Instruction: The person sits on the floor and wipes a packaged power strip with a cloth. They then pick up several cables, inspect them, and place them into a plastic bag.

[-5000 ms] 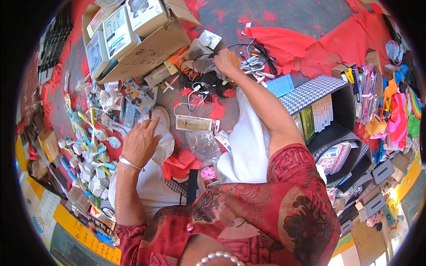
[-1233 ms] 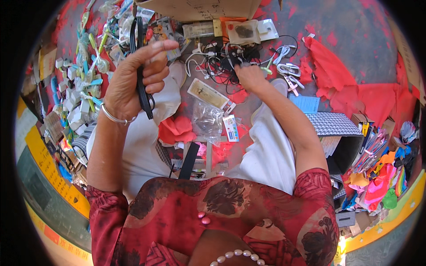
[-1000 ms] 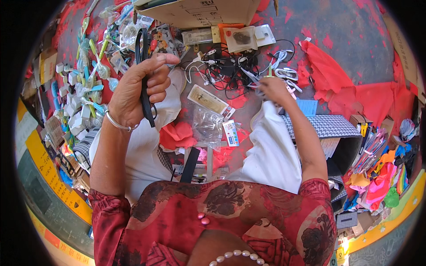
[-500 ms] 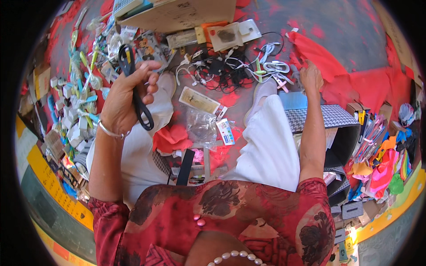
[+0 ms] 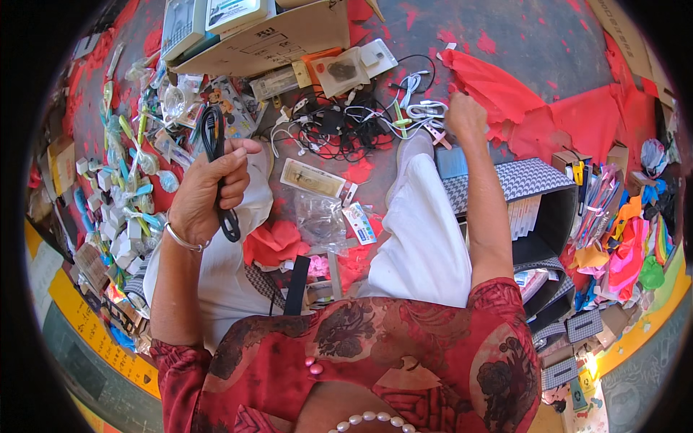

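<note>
I am gripping a coiled black cable (image 5: 215,166) in my left hand (image 5: 206,189); my right hand (image 5: 464,115), leaving the tangled black-and-white cable pile (image 5: 357,123), has shifted, fingers curled, onto red cloth (image 5: 498,90).

Top: red short-sleeved blouse (image 5: 375,361) with a dark floral print
Trousers: white trousers (image 5: 426,238), loose
Left wrist: thin silver bangle (image 5: 180,239)
Neck: white pearl necklace (image 5: 375,418)
Forearms: bare below the sleeves
</note>
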`<state>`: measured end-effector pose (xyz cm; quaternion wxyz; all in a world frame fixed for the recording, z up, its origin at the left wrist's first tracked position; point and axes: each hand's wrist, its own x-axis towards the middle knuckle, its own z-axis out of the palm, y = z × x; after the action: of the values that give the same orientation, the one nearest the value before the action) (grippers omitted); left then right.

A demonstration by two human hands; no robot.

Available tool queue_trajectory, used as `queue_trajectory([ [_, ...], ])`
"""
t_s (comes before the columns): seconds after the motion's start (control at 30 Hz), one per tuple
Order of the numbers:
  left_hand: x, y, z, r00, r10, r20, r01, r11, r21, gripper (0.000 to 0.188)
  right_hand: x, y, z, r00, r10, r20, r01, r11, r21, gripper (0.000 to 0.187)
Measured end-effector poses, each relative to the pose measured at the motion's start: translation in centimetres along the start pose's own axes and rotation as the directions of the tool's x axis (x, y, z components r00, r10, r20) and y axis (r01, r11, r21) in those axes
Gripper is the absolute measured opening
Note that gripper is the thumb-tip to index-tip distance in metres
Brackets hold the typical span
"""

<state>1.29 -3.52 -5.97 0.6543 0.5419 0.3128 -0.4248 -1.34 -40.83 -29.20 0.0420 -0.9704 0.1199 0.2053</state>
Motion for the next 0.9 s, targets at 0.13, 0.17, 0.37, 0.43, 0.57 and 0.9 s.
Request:
queue_trajectory([
  [0.13,0.1,-0.4,0.6,0.999,0.036,-0.036,-0.033,0.997,0.068,0.024,1.1,-2.2,3.2,0.991,-0.134,0.016,0.134,0.991,0.013,0.018],
  [0.17,0.1,-0.4,0.6,0.998,0.045,-0.034,-0.043,0.996,0.078,0.025,1.3,-2.7,3.9,0.983,-0.181,0.034,0.181,0.983,-0.005,0.016],
  [0.37,0.3,-0.4,0.5,0.999,0.052,-0.014,-0.051,0.995,0.090,0.026,0.8,-2.2,4.2,0.958,-0.234,0.165,0.242,0.970,-0.032,0.017],
  [0.43,0.3,-0.4,0.4,0.998,0.063,-0.024,-0.061,0.995,0.083,0.026,1.0,0.0,2.0,0.983,-0.144,0.117,0.112,0.962,0.250,0.021],
  [0.57,0.4,-0.5,0.3,0.996,0.087,-0.006,-0.086,0.995,0.044,0.027,1.3,2.6,-2.5,0.969,-0.136,0.207,-0.177,0.207,0.962,0.021],
  [0.9,1.0,-0.6,0.7,0.975,0.213,0.068,-0.216,0.976,0.042,0.039,-1.3,-7.5,-8.9,0.783,-0.607,0.136,-0.359,-0.262,0.896,0.022],
])
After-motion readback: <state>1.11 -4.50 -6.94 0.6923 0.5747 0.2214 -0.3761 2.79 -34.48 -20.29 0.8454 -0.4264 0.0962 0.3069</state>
